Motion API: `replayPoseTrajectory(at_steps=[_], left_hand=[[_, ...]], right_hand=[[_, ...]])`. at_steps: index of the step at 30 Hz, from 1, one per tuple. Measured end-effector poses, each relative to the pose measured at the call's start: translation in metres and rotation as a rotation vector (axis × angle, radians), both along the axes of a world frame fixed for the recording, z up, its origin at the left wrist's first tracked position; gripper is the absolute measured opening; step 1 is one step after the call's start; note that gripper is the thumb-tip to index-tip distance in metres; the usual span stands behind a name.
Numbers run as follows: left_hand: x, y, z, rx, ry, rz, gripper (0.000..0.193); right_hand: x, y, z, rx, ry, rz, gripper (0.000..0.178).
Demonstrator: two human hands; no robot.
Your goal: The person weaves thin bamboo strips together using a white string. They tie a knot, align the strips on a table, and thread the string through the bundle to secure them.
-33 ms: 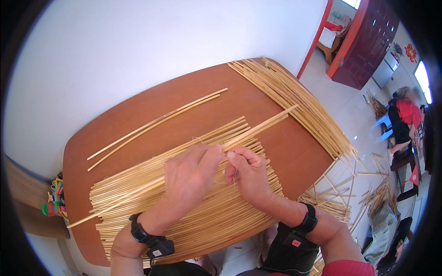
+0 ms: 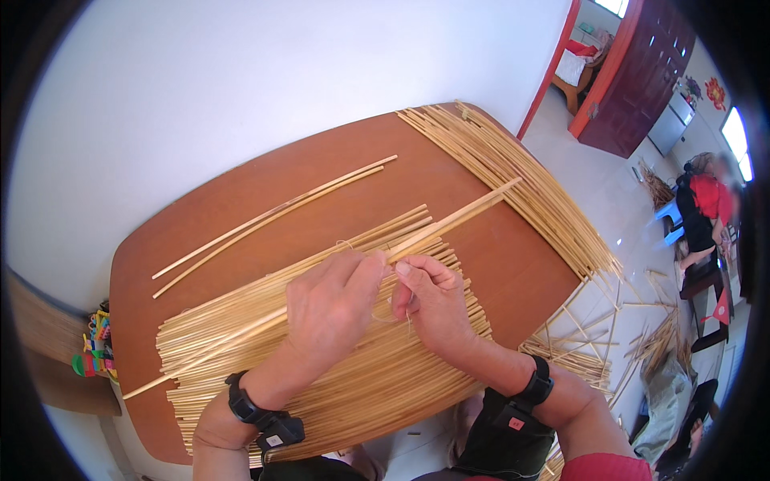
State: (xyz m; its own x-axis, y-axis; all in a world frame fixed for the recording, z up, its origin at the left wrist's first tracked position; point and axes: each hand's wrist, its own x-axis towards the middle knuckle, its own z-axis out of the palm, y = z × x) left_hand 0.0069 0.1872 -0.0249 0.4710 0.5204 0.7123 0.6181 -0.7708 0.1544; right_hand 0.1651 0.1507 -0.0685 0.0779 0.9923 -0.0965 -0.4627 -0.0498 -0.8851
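My left hand (image 2: 330, 301) is closed round long pale stalks (image 2: 465, 213) that lie slantwise over a mat of straw-like stalks (image 2: 337, 373). Close beside it, my right hand (image 2: 435, 303) pinches a thin string (image 2: 383, 318), which loops down below the fingers. The fingertips of both hands nearly meet at the stalks. Another loop of string (image 2: 345, 243) stands up at the mat's far edge. Part of the mat is hidden under my hands and forearms.
The brown table (image 2: 265, 188) bears two separate stalks (image 2: 273, 210) at the far side and a thick bundle (image 2: 521, 184) at the right. Loose stalks (image 2: 585, 341) are scattered on the floor at right. A seated person (image 2: 707, 200) is farther off. A white wall (image 2: 281, 72) stands behind.
The long stalks in my left hand have shifted very slightly, their left end a little to the right. Both hands have hardly moved.
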Motion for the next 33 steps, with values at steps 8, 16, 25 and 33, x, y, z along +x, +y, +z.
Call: replayPoseTrajectory(at_steps=[8,16,25,33], left_hand=[[-0.001,-0.011,0.004,0.112,0.148,-0.023,0.030],[0.000,-0.017,0.003,0.098,0.191,-0.014,0.033],[0.003,-0.010,-0.008,0.059,0.139,0.013,0.024],[0.000,0.001,-0.010,0.066,0.055,-0.018,0.019]], right_hand=[[-0.014,0.005,0.011,-0.174,0.311,-0.126,0.029],[-0.016,0.006,0.009,-0.190,0.329,-0.153,0.025],[-0.007,0.018,0.010,-0.211,0.415,-0.040,0.021],[0.000,0.016,-0.002,-0.082,-0.104,0.023,0.039]])
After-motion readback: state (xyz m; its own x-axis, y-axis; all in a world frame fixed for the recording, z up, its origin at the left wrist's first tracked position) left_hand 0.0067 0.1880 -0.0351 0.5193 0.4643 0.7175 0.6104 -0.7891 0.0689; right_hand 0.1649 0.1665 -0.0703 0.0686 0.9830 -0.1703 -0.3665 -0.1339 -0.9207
